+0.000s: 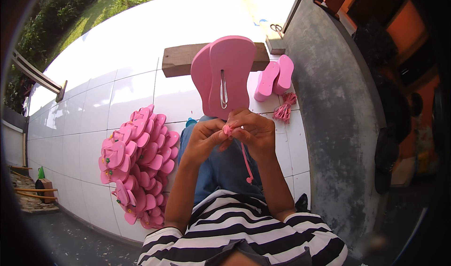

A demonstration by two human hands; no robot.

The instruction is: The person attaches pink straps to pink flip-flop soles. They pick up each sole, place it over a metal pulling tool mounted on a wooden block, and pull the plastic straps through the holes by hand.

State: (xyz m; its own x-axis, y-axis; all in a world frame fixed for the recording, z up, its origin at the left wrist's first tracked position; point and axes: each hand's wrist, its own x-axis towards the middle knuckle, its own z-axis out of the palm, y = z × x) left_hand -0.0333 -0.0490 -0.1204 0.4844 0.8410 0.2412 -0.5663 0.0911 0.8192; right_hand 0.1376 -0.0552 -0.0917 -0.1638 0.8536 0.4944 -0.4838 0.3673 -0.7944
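Observation:
My left hand (206,139) and my right hand (257,131) meet above my lap, fingertips pinched together on a pink rubber flip-flop strap (246,161). One end of it is bunched between the fingers, and the other dangles below my right hand with a small round plug at its tip. Just beyond my fingers, two pink flip-flop soles (232,54) overlap, propped against a wooden block (176,60). A thin bent metal tool (223,91) lies on the upper sole. My fingers hide part of the strap.
Finished pink flip-flops (151,152) form a large heap at left on white tiles. Right of the block stand stacked pink soles (267,81) beside a bundle of pink straps (285,110). Scissors (276,29) rest on another wooden block (275,45). A grey ledge (336,111) runs along the right.

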